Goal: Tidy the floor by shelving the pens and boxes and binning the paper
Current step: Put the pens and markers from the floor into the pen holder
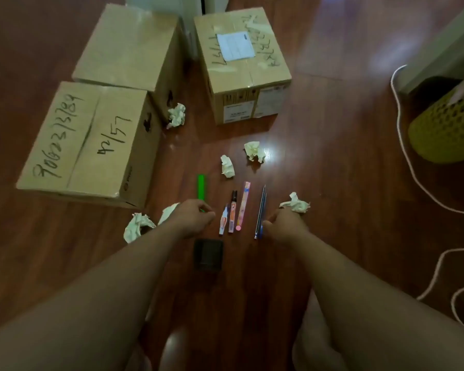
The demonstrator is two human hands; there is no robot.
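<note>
"Where the two bare arms reach out over the dark red wooden floor (319, 129), what are the hands doing?"

"The left hand (192, 219) is curled over the near end of the bright green pen (201, 190). Its fingers look closed around the tip. The right hand (284, 226) is curled too, with its fingers at the near end of the thin blue pen (260, 212). I cannot tell if it has a real hold yet."

"What lies between them?"

"A short white pen (223, 219), an orange marker with a black cap (232, 210) and a long pink pen (243, 206), side by side. A small dark square pot (208, 255) sits just nearer."

"And the paper?"

"White crumpled paper balls. One (296, 203) is just past the right hand, two (138, 226) are by the left arm, two (253, 151) are farther out, and one (176, 115) is against the boxes."

"Which boxes?"

"Three brown cardboard boxes: one near left with black writing (86, 145), one behind it (129, 49), one far in the middle with a white label (241, 60). A yellow basket with holes (445, 129) stands on the right."
</note>
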